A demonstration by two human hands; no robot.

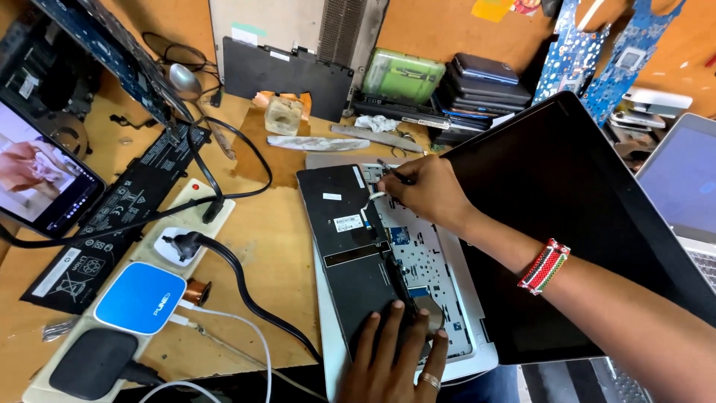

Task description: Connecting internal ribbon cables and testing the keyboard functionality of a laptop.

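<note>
Right fingers [388, 181]: pinched shut on a thin dark tool [394, 173], tip pointing up-left over the top of the opened laptop base [477, 328].
Left fingers [395, 313]: spread flat, pressing on the near end of the black keyboard panel [343, 246]; gripping nothing; ring on one finger.
Right hand [425, 192]: at the far end of the panel, beside a white ribbon cable [371, 200].
Left hand [391, 362]: at the near end, closer to the body.
Keyboard panel: lying back-side up on the left half of the base, long axis running near to far, between the two hands.
Key relation: cable just left of and below the tool tip; right hand nearer to it.
Screen lid [582, 224]: black, leaning open to the right.
Counter [261, 231]: wooden.
Counts: one keyboard panel, one ribbon cable, one tool, one flat black battery [112, 216] at left, one power strip [142, 291], one phone [37, 179].
</note>
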